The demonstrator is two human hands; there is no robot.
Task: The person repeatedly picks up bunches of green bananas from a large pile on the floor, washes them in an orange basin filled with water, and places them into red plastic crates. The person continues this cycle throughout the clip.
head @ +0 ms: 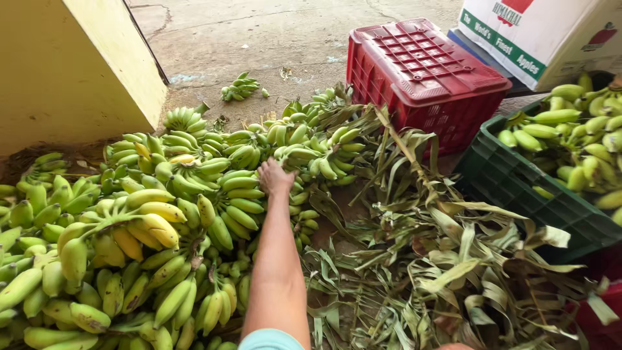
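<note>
While one bare arm stretches up the middle of the frame, its hand [275,177], which looks like the right one, lies on a bunch of green bananas [304,157] at the far edge of the big banana heap [129,227] that fills the left half; its grip is turned away, so I cannot tell whether the fingers are closed on the fruit or only resting. Dry banana leaves [440,259] cover the ground at lower right, with an upturned red crate [424,71] above them and a green crate [518,188] of bananas at the right edge.
</note>
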